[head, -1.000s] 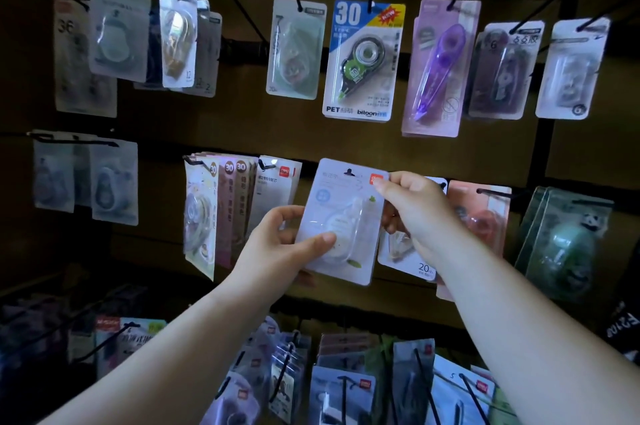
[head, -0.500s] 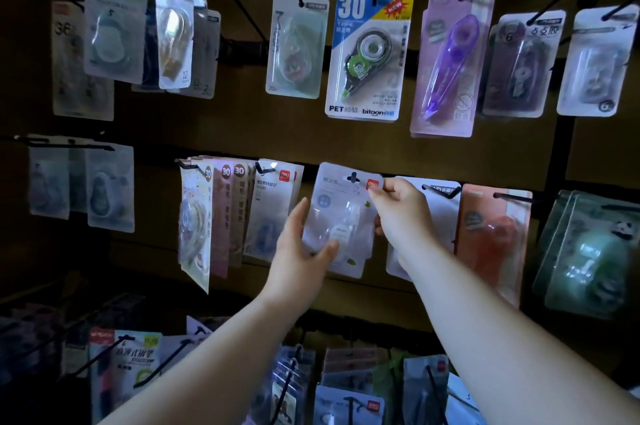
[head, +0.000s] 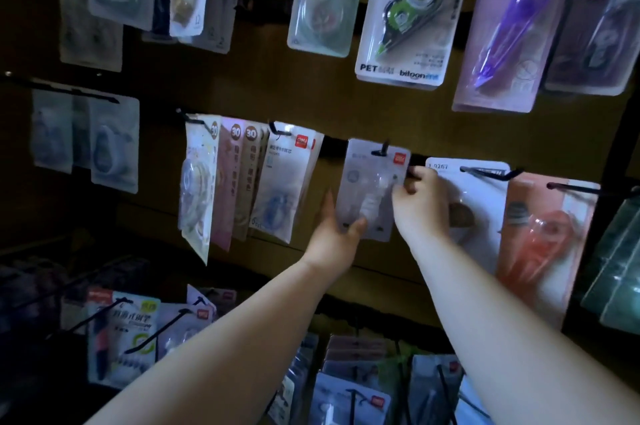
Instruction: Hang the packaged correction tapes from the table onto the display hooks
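Note:
A pale packaged correction tape (head: 372,182) with a red corner logo hangs in the middle row of the display wall. A black display hook (head: 383,149) pokes through its hang hole. My left hand (head: 334,234) holds the pack's lower left edge, thumb on the front, fingers behind. My right hand (head: 420,199) pinches the pack's right edge near the top.
Packs crowd the wall: a white-and-blue pack (head: 287,178) to the left, a white pack (head: 474,196) and an orange one (head: 547,234) to the right, a blue "30" pack (head: 412,16) above. Black hooks (head: 446,386) with packs jut out below my arms.
Both hands carried the pack up and away toward the wall. Its hang hole has slid onto the hook. The view has moved closer to the display.

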Motion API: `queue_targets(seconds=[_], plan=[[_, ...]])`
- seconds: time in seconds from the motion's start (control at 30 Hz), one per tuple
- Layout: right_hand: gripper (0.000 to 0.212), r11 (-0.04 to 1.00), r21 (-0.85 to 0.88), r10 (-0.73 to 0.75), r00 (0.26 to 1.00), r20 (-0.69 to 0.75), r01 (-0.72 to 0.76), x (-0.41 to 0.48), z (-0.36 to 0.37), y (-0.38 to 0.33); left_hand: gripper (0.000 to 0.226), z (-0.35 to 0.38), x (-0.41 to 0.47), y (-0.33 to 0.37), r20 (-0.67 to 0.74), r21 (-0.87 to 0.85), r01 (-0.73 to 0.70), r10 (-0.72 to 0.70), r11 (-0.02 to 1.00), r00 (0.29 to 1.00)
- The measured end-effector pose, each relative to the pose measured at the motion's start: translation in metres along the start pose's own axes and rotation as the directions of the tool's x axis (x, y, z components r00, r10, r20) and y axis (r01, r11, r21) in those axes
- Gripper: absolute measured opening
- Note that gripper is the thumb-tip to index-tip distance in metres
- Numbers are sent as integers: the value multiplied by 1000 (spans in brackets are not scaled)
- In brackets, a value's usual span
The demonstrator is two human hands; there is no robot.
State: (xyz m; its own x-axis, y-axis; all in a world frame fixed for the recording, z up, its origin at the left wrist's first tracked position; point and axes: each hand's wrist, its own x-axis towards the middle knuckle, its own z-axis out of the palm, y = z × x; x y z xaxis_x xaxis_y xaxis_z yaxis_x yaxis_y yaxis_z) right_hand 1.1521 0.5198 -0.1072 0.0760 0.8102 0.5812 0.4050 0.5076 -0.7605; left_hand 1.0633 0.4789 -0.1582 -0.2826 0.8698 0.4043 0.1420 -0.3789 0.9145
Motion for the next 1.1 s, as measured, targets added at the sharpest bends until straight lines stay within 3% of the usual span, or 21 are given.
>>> queue_targets(seconds=[0.23,0.37,0.47,0.57,0.7,0.83,0.93,1.1], plan=[[47,998,-35,60,982,179,-55,-41,-9,29,73,-18,-53,-42,52,45,272,-274,961,960],[23,999,31,24,949,313,-35,-83,-24,40,34,-35,-110,-54,144,86,305,-315,948,938],[36,998,40,20,914,406,-39,-119,-39,48,17,-46,-153,-71,203,233,333,-381,913,902],[37,996,-16,85,812,578,-93,-155,-54,66,17,-60,-188,-90,263,457,354,-504,816,823],[25,973,-158,231,629,742,-171,-205,-63,107,17,-70,-216,-117,166,522,437,-589,733,791],[21,912,-274,402,530,747,-305,-251,-57,165,15,-59,-237,-162,43,511,539,-645,670,763],[19,848,-365,515,434,739,-385,-275,-47,212,16,-42,-257,-204,6,468,636,-722,613,691],[21,726,-632,688,271,674,-272,-308,-22,300,20,-18,-276,-269,-9,392,746,-808,539,588]])
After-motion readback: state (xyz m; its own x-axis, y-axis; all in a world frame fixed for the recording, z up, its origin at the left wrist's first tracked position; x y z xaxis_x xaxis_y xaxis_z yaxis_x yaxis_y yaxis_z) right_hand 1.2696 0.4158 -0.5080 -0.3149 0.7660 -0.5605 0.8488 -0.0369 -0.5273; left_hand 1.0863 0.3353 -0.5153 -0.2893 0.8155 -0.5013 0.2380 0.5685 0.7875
